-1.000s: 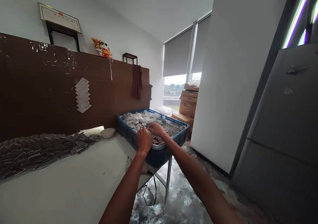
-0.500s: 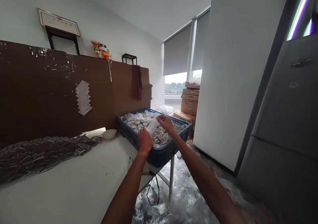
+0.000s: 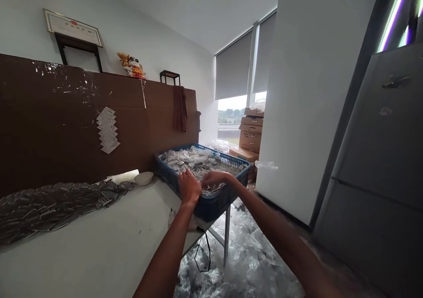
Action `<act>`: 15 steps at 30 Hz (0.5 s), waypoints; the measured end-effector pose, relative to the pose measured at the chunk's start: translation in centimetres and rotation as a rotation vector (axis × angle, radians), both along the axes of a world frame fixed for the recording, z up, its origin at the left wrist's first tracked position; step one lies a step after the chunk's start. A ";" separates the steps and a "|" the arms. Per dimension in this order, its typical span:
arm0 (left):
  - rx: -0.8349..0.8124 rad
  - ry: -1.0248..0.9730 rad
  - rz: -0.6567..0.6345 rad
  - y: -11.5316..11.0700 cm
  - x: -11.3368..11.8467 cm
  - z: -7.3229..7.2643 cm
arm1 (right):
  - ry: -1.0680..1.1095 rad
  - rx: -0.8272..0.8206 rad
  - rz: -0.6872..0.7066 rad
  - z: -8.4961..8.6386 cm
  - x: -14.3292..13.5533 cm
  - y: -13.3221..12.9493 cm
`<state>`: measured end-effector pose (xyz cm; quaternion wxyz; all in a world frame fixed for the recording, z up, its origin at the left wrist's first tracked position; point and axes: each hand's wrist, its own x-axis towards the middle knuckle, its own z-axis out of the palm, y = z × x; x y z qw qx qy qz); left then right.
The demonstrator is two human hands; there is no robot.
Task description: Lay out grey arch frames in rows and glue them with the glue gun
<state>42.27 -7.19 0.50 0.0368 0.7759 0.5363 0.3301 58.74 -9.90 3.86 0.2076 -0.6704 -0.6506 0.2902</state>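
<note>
A blue plastic basket (image 3: 239, 196) sits at the table corner, holding grey metal-looking pieces (image 3: 216, 189) and crumpled clear plastic bags (image 3: 198, 157). My left hand (image 3: 189, 187) is closed above the basket's near rim; what its fingers hold is hidden. Close beside it, my right hand (image 3: 214, 179) dips low over the pieces with fingers bent together, and I cannot make out anything in them. A clear plastic bag (image 3: 266, 165) hangs in the air to the right of the basket, blurred.
A long heap of grey pieces (image 3: 59, 205) lies along the back of the white table (image 3: 99, 254). A small bowl (image 3: 143, 178) stands by the basket. Discarded plastic bags (image 3: 244, 254) cover the floor. Stacked cardboard boxes (image 3: 250, 139) stand by the window, a fridge (image 3: 373, 157) at right.
The clear bag that was between my hands is now off to the right in mid-air. My right hand has come down and left, next to my left hand.
</note>
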 end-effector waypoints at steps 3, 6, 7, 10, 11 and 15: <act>-0.009 0.002 0.011 -0.3 0.0 0.2 | -0.175 -0.053 0.103 -0.6 -0.8 0.3; -0.022 0.000 0.015 -0.6 -0.1 0.5 | -0.317 0.022 0.095 -1.2 -1.3 0.4; -0.024 -0.003 0.016 -0.7 -0.1 0.6 | -0.357 0.049 0.089 -1.4 -1.4 0.4; -0.027 -0.011 0.023 -1.0 -0.2 0.8 | -0.455 0.111 0.066 -1.4 -1.6 0.1; -0.028 -0.013 0.024 -1.0 -0.2 0.8 | -0.480 0.123 0.059 -1.3 -1.7 0.0; -0.033 -0.018 0.030 -1.3 -0.3 1.1 | -0.547 0.118 0.045 -1.1 -1.9 -0.4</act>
